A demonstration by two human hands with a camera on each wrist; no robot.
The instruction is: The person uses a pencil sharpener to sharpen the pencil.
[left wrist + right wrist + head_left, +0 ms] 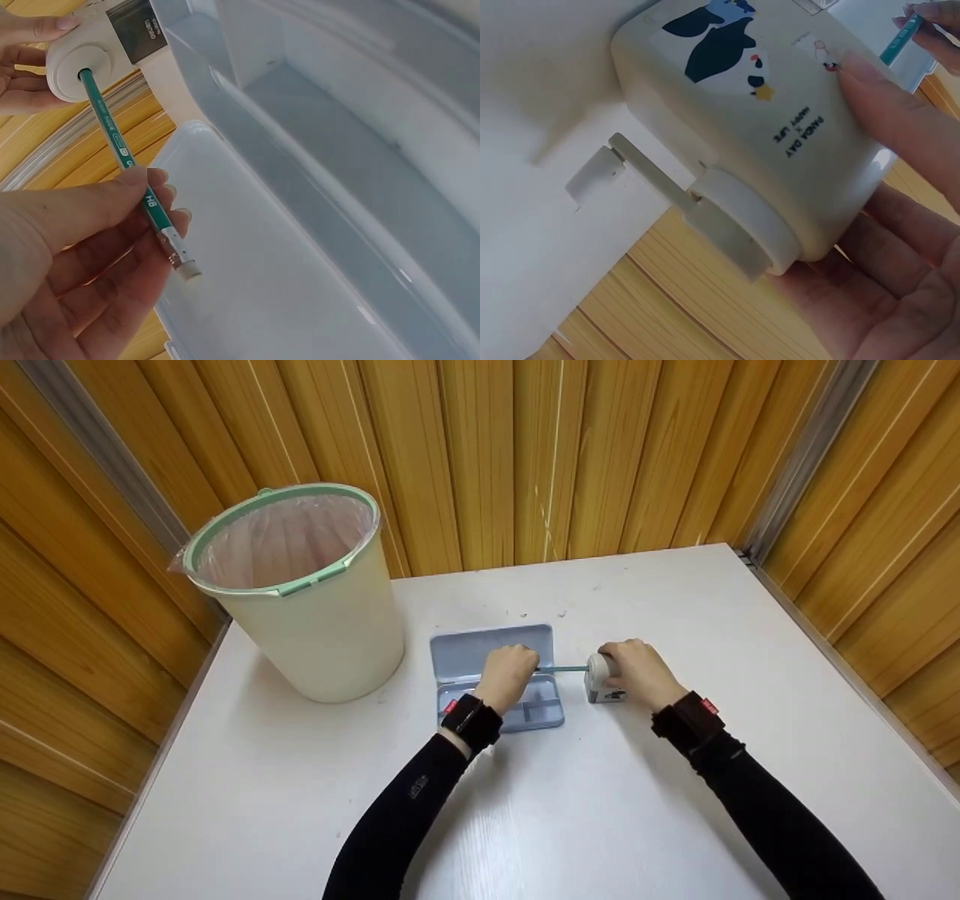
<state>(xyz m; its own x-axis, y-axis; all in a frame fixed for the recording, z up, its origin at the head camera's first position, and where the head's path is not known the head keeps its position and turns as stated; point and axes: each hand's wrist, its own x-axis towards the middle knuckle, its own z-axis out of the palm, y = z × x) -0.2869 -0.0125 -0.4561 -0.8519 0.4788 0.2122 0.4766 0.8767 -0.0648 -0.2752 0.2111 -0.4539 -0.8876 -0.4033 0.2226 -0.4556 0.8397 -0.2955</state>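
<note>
My left hand [508, 675] pinches a green HB pencil [112, 139] between thumb and fingers, close to its white eraser end. The pencil's other end sits in the round hole of a white crank pencil sharpener [94, 45]; its tip is hidden inside. With my right hand [641, 669] I grip the sharpener's body, thumb on one face and fingers round the other side. Panda pictures cover the sharpener [727, 97] in the right wrist view, and its crank handle [660, 180] sticks out, untouched. Below my left hand lies an open pale blue compartment box [544, 712].
A cream bin [330, 637] with a green rim and a clear liner stands at the back left of the white table [570, 817]. Yellow wood-patterned walls [480, 457] border the table. Small dark specks lie behind the box.
</note>
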